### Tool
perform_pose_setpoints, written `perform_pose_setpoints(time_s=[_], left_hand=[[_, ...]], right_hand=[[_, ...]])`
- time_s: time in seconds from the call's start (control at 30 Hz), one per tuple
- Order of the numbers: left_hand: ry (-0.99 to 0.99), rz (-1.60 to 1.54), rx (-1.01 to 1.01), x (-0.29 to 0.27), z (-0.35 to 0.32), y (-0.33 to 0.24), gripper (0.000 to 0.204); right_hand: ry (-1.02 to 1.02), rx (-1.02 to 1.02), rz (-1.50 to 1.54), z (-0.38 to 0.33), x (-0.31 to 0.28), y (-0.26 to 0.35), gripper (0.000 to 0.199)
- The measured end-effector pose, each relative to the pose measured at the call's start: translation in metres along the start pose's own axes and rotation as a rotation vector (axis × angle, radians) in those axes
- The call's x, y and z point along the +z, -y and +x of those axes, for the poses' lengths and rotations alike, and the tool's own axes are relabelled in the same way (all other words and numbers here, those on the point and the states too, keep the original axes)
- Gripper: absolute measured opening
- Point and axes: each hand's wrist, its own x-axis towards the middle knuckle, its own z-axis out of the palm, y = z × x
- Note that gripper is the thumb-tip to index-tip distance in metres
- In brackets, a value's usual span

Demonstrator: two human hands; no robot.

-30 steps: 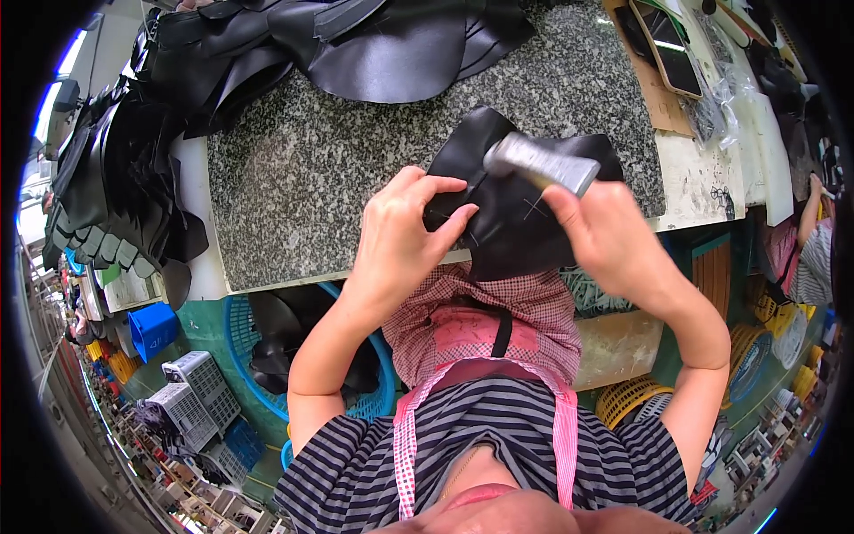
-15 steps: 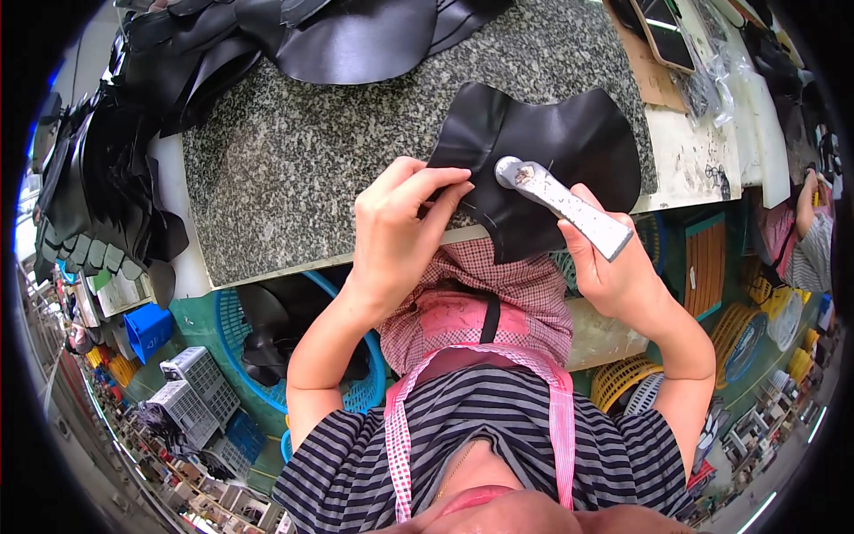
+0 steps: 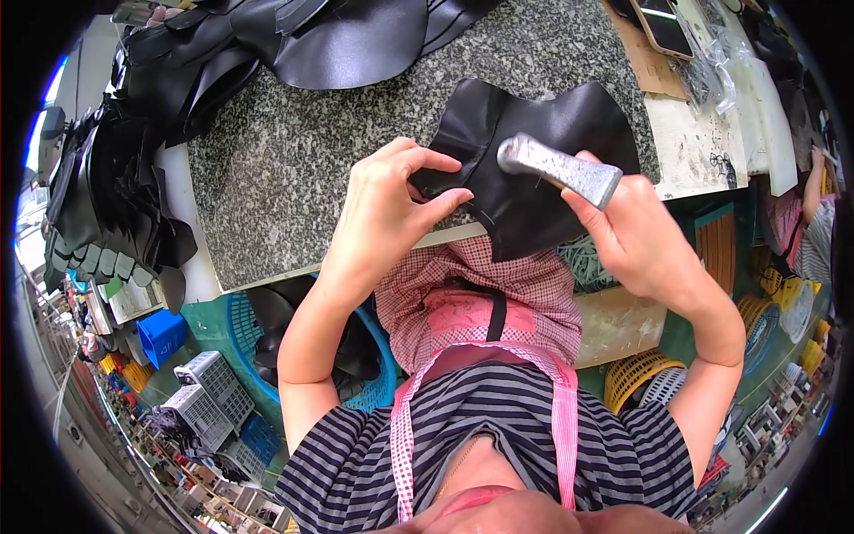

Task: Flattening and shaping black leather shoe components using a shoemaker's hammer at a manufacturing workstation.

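A black leather piece [image 3: 569, 133] with curved edges and a seam down its left part lies on the speckled stone slab [image 3: 267, 169], its near end hanging past the slab's front edge. At its left edge is my left hand [image 3: 378, 209], thumb and index finger apart, fingertips near or touching the leather. My right hand [image 3: 632, 236] is closed round a metal hammer [image 3: 560, 167]. The hammer's round face points left, over the leather beside the seam; it appears slightly raised. My palm and fingers hide its handle.
Stacked black leather pieces [image 3: 347, 53] lie at the slab's far left, and more [image 3: 98, 196] hang beside it. A phone [image 3: 663, 27] and clear plastic are at far right. Below stand a blue basket [image 3: 382, 374], a yellow basket [image 3: 636, 374] and grey crates [image 3: 209, 383].
The hammer has lifted off the leather and tilted, with my right hand moving right. My left thumb and index finger have spread from a near pinch.
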Motion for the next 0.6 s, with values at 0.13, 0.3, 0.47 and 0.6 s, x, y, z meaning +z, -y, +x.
perform_pose_setpoints(time_s=[0.13,0.3,0.47,0.6], left_hand=[[0.005,-0.014,0.018,0.0,0.003,-0.001,0.031],[0.016,-0.011,0.007,-0.001,0.002,-0.001,0.031],[0.013,-0.037,0.023,-0.001,0.003,0.001,0.03],[0.02,-0.021,0.034,-0.002,0.002,0.005,0.03]], right_hand=[[-0.253,-0.246,-0.008,0.011,-0.001,0.01,0.016],[-0.031,-0.061,-0.086,0.018,0.008,0.001,0.013],[-0.077,-0.107,0.034,0.004,0.018,0.007,0.025],[-0.096,-0.01,-0.099,0.01,0.011,0.004,0.025]])
